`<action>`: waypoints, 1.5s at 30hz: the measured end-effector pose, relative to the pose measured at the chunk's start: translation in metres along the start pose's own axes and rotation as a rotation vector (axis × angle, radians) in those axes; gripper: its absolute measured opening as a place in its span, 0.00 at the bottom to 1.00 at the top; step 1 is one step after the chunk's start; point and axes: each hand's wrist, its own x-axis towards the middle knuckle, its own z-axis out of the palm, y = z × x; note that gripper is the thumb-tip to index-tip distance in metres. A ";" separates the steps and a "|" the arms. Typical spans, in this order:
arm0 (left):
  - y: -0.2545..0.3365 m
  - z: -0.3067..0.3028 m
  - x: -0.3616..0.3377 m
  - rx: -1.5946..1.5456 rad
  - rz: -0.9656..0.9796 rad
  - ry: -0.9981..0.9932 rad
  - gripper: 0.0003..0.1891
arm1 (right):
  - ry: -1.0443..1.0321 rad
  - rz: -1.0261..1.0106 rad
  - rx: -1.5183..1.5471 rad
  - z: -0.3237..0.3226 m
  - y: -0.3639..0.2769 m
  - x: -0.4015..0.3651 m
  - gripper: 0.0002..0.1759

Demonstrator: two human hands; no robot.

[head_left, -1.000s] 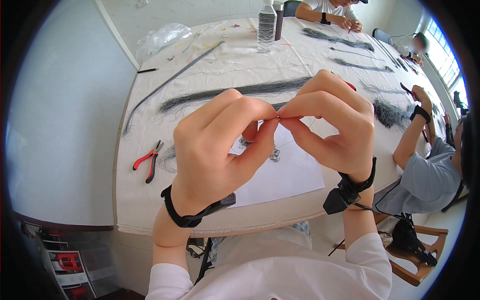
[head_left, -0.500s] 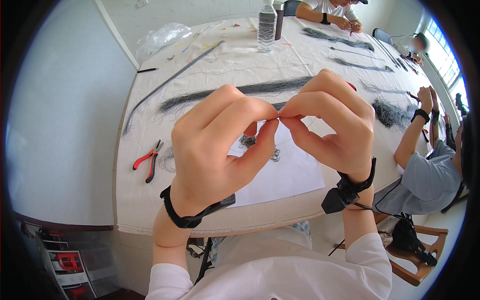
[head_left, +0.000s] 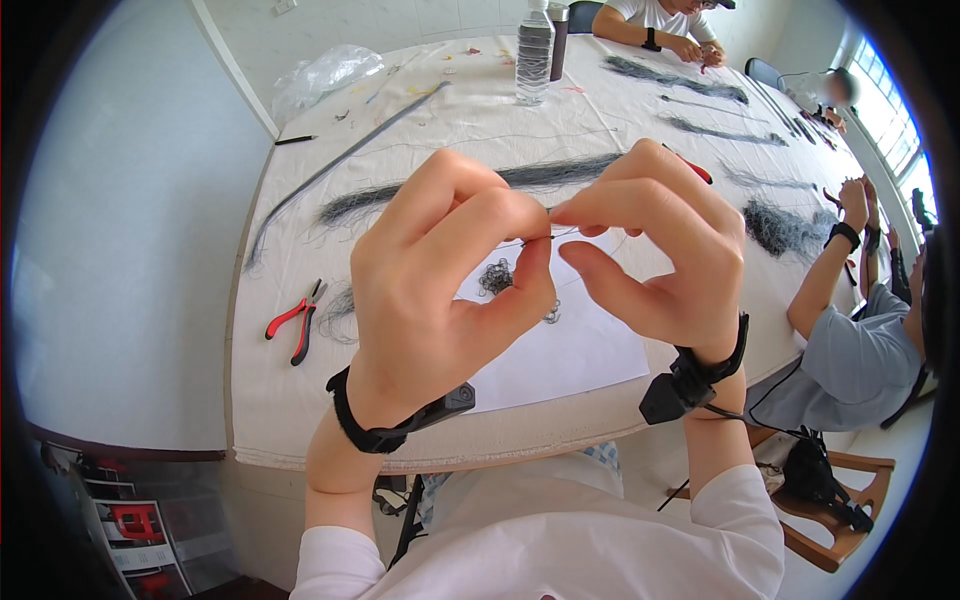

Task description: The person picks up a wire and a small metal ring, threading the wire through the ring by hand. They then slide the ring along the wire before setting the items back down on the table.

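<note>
Left hand (head_left: 440, 290): thumb and forefinger pinching thin wire (head_left: 553, 237).
Right hand (head_left: 670, 245): thumb and forefinger parted, beside the wire's end.
Wire coils (head_left: 495, 278): on paper (head_left: 590, 350), between hands.
Pliers (head_left: 302, 320): left of left hand.

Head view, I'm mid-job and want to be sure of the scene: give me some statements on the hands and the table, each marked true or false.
1. The left hand pinches a thin dark wire between thumb and forefinger. True.
2. The thumb and forefinger of the right hand are pressed together. False: there is a gap between their tips.
3. The pliers at the left lie on the white paper. False: they lie on the tablecloth, left of the paper.
4. The clear bottle stands upright beside a dark flask. True.
5. The small wire loops sit in a bowl. False: they lie on the paper.
</note>
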 end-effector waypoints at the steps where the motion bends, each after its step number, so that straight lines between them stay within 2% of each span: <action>1: 0.000 0.000 0.000 -0.018 -0.002 -0.004 0.12 | -0.011 0.023 0.030 -0.001 0.000 0.000 0.12; 4: 0.001 -0.001 0.001 -0.051 0.000 -0.007 0.13 | -0.034 0.064 0.091 -0.004 0.002 -0.003 0.08; 6: 0.001 -0.002 0.001 -0.066 -0.012 -0.008 0.13 | -0.046 0.083 0.123 -0.004 0.004 -0.003 0.09; 8: 0.002 -0.003 0.001 -0.081 -0.023 -0.009 0.13 | -0.030 0.162 0.289 -0.003 0.005 -0.004 0.11; 14: 0.006 -0.002 0.001 -0.201 -0.041 -0.013 0.09 | -0.072 0.308 0.496 -0.009 0.003 -0.003 0.11; 20: 0.007 -0.004 0.000 -0.309 -0.098 -0.083 0.07 | -0.067 0.250 0.643 -0.010 0.010 -0.002 0.08; 27: 0.006 -0.008 0.001 -0.375 -0.103 -0.125 0.08 | -0.013 0.208 0.644 -0.012 0.012 -0.003 0.06; 29: 0.006 -0.010 0.001 -0.369 -0.118 -0.152 0.07 | -0.144 0.149 0.434 -0.016 0.012 0.001 0.03; 30: 0.005 -0.011 0.000 -0.385 -0.115 -0.165 0.06 | -0.144 0.148 0.433 -0.013 0.014 0.000 0.03; 32: 0.003 -0.009 -0.001 -0.401 -0.110 -0.176 0.06 | -0.099 0.110 0.456 -0.005 0.019 -0.003 0.08; 34: -0.001 -0.004 -0.003 -0.597 -0.156 -0.071 0.09 | -0.091 0.116 0.468 0.000 0.019 -0.003 0.08; 37: 0.001 -0.001 -0.004 -0.747 -0.260 0.003 0.08 | -0.052 0.109 0.453 0.006 0.017 -0.004 0.09; 39: 0.002 -0.004 -0.005 -0.749 -0.296 0.019 0.07 | -0.020 0.098 0.425 0.011 0.014 -0.004 0.09; 41: 0.006 -0.005 -0.005 -0.753 -0.334 0.034 0.07 | 0.126 -0.014 0.294 0.018 0.009 -0.003 0.11; 43: 0.013 -0.004 -0.004 -0.767 -0.486 0.131 0.06 | 0.149 -0.068 0.201 0.018 0.001 -0.003 0.12; 45: 0.013 0.000 -0.006 -0.746 -0.471 0.170 0.06 | 0.222 -0.190 0.047 0.021 0.000 -0.002 0.16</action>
